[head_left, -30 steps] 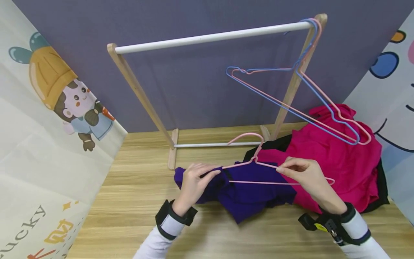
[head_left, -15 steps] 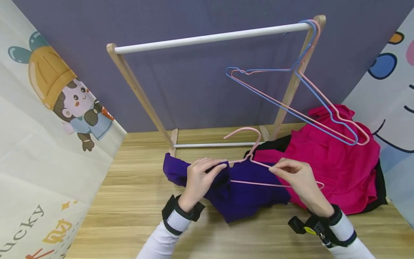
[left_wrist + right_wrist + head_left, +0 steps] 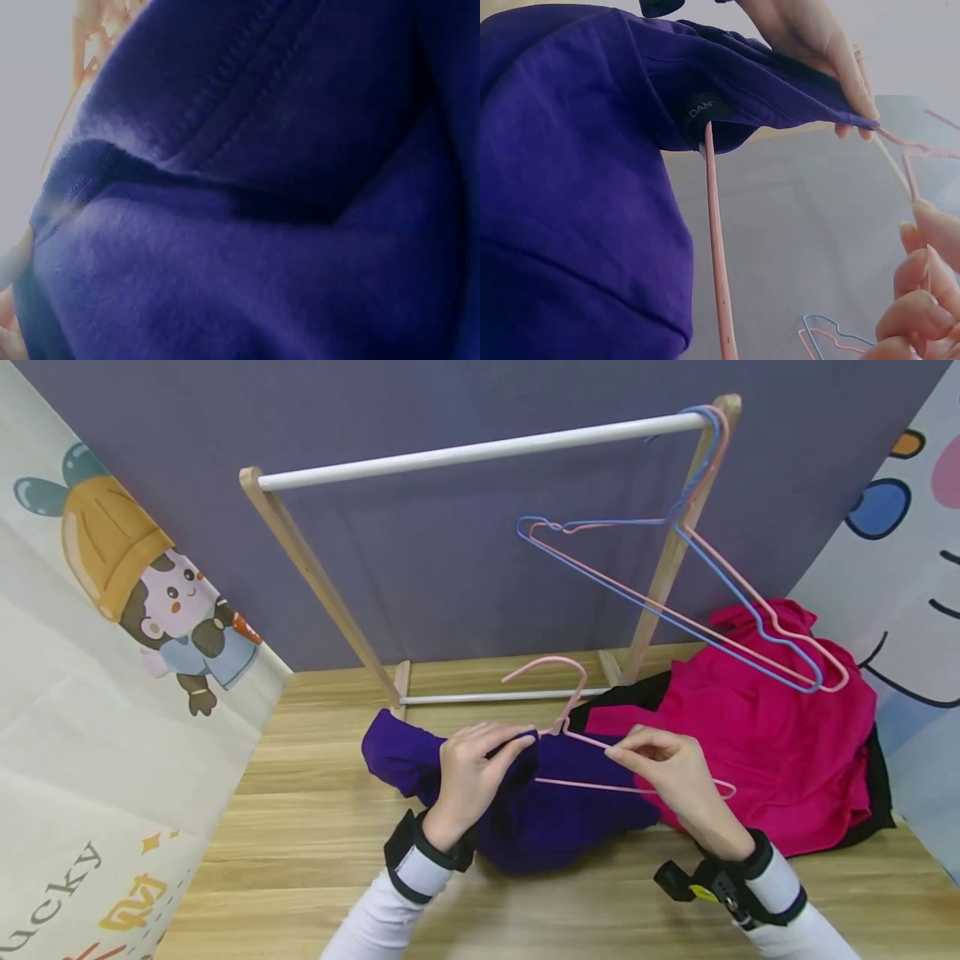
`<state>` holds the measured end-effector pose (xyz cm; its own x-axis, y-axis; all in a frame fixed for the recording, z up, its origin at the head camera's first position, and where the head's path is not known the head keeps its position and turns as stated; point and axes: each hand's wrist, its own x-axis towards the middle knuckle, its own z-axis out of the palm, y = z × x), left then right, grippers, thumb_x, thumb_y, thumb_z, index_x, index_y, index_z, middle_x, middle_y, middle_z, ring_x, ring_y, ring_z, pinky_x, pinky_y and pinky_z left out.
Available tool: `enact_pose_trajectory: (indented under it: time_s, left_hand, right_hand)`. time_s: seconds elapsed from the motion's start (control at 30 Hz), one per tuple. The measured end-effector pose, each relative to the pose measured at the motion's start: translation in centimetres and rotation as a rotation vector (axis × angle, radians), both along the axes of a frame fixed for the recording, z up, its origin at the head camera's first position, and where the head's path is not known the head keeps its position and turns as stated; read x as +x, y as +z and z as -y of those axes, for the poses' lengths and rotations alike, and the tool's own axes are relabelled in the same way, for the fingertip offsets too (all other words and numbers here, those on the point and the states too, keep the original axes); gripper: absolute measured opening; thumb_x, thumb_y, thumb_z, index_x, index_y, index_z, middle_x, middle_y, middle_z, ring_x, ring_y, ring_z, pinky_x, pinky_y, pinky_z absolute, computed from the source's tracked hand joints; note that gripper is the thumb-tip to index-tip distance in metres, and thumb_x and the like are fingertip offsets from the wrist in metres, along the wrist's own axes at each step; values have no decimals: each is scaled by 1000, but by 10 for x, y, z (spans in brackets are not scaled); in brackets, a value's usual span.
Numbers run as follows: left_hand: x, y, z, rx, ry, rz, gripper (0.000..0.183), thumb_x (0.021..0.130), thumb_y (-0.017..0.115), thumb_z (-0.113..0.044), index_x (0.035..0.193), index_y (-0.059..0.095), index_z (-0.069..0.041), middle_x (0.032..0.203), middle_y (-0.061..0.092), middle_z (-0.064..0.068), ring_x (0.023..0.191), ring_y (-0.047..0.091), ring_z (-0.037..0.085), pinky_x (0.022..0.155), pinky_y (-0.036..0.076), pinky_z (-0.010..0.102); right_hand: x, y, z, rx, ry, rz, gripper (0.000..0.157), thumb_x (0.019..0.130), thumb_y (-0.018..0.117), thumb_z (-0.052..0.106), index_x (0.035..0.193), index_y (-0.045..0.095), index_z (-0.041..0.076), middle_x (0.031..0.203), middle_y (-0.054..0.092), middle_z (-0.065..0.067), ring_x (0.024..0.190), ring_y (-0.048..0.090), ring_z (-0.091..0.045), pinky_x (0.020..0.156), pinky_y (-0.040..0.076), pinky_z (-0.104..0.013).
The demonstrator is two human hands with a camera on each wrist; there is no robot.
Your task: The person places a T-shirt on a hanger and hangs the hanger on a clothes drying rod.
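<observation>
A pink clothes hanger (image 3: 592,787) sits partly inside a purple shirt (image 3: 577,835), its left end hidden in the cloth. My left hand (image 3: 472,777) pinches the shirt's neck edge, close to the hanger's left shoulder. With thumb and fingertips my right hand (image 3: 667,768) pinches the hanger's right shoulder, which is outside the shirt. In the right wrist view the bottom bar of the pink hanger (image 3: 718,247) enters the neck opening beside a dark label (image 3: 705,111). Purple cloth (image 3: 225,285) fills most of the left wrist view.
Behind stands a rack with a white rail (image 3: 480,450) and wooden posts. A blue hanger (image 3: 600,578) and another pink hanger (image 3: 780,631) hang at its right end. A bright pink garment (image 3: 772,735) lies over black cloth (image 3: 637,692) on the wooden surface, at right.
Both hands and the hanger have shifted, the left slightly right, the right leftward. More of the hanger's left shoulder is covered by the shirt, whose left part has risen and spread left.
</observation>
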<state>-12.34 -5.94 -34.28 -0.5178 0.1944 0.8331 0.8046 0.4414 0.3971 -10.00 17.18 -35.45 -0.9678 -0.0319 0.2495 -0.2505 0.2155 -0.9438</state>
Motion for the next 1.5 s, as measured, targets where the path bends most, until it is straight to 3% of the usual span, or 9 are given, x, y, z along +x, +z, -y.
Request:
enact_pose_trajectory:
  time_s: [0.37, 0.63, 0.73, 0.9, 1.0, 1.07, 1.23, 1.33, 1.5]
  left_hand:
    - [-1, 4, -6, -21, 71, -65, 10, 77, 66, -18, 85, 68, -12, 73, 68, 0, 71, 59, 5, 54, 48, 28]
    - [-8, -2, -1, -11, 34, -4, 9, 77, 66, -14, 84, 67, -10, 71, 67, 2, 68, 58, 8, 58, 51, 30]
    - [-10, -4, 1, -20, 41, 27, 9, 78, 65, -15, 85, 67, -10, 72, 66, 2, 70, 58, 10, 61, 51, 30]
    - [-12, -5, 4, -23, 27, 143, 11, 79, 64, -17, 87, 67, -10, 78, 67, 4, 77, 59, 10, 67, 52, 32]
    - [-13, -5, 8, -14, 18, 227, 12, 79, 64, -16, 88, 67, -8, 82, 68, 6, 82, 59, 11, 71, 52, 34]
    - [-15, -4, 10, -7, 10, 282, 12, 79, 63, -15, 89, 67, -8, 84, 68, 7, 83, 59, 11, 72, 52, 35]
    - [-18, -2, 14, 15, -8, 389, 12, 81, 62, -14, 91, 66, -9, 86, 67, 8, 82, 59, 10, 72, 51, 36]
    - [-19, -1, 17, 34, -13, 424, 13, 81, 62, -15, 92, 66, -8, 87, 67, 9, 82, 59, 11, 73, 50, 38]
    - [-17, 1, 21, 79, 1, 480, 14, 81, 62, -16, 93, 66, -10, 90, 67, 9, 86, 58, 11, 79, 49, 39]
  right_hand:
    - [-8, -1, 8, 0, 60, -39, 11, 76, 67, 12, 82, 65, 4, 72, 59, 2, 69, 51, -14, 60, 43, -19]
    - [-18, 3, 12, 153, 45, -121, 7, 76, 68, 21, 81, 65, 16, 72, 61, 2, 61, 50, -13, 53, 41, -19]
    - [-19, 4, 14, 214, 20, -227, 13, 75, 69, 17, 87, 65, 17, 78, 61, 0, 68, 52, -11, 60, 43, -17]
    - [-12, 7, 21, 323, -39, -536, 33, 66, 72, 0, 96, 63, 12, 90, 59, -4, 87, 52, -12, 74, 41, -12]
    - [-2, 6, 27, 339, -12, -607, 35, 63, 72, -3, 94, 64, 11, 89, 61, -4, 88, 52, -13, 75, 42, -13]
    - [5, 2, 33, 361, 75, -575, 30, 66, 71, -2, 92, 64, 13, 86, 62, -2, 84, 54, -12, 72, 47, -19]
    - [18, -20, 52, 549, 374, -318, 13, 79, 65, 18, 91, 62, 18, 87, 63, 6, 83, 55, -9, 68, 51, -34]
    - [23, -31, 61, 606, 492, -194, 15, 82, 61, 25, 95, 61, 18, 91, 61, 6, 83, 54, -8, 69, 51, -34]
    - [28, -43, 68, 592, 624, -116, 26, 82, 61, 25, 106, 57, 14, 102, 60, 0, 79, 52, -4, 68, 50, -30]
